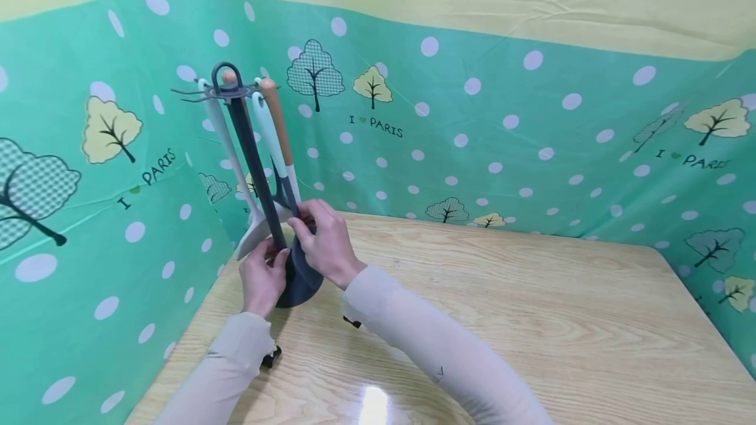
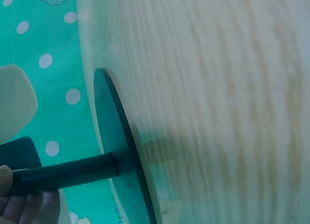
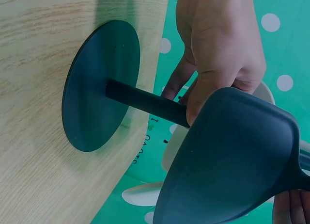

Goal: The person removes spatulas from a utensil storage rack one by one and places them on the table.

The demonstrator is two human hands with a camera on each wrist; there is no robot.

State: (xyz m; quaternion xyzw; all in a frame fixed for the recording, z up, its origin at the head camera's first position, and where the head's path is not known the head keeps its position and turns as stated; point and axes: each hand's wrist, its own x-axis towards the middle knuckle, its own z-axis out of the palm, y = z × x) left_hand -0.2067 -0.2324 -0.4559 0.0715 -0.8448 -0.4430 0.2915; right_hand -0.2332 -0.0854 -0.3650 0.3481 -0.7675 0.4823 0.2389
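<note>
"So, which hand did you have nearer the dark turner [image 3: 232,151]?"

"Your right hand [image 1: 327,241], easily. You had its thumb and fingers pinched on the turner's neck [image 1: 289,194], just right of the pole [image 1: 258,172]. Your left hand [image 1: 262,277] sat lower, fingers curled round the pole above the round base [image 1: 300,290], which looked like a steadying grip to me."

"And which way did the thing run from your fingers?"

"Up and down, roughly alongside the pole. From your right fingers the mint handle [image 1: 270,133] went up to the ring of hooks [image 1: 236,92], and the broad blade hung below, off the surface [image 1: 502,307]. I'd say that was the bit that counted: the long axis ran close to the pole, so you had way more room on the right than on the left."

"Anything crowding you?"

"Kinda. You had a pale utensil [image 1: 255,231] hanging on the pole's left, near your left hand, and a brown handle [image 1: 277,123] right beside the mint one. Couldn't tell if those two handles touched, tbh."
</note>
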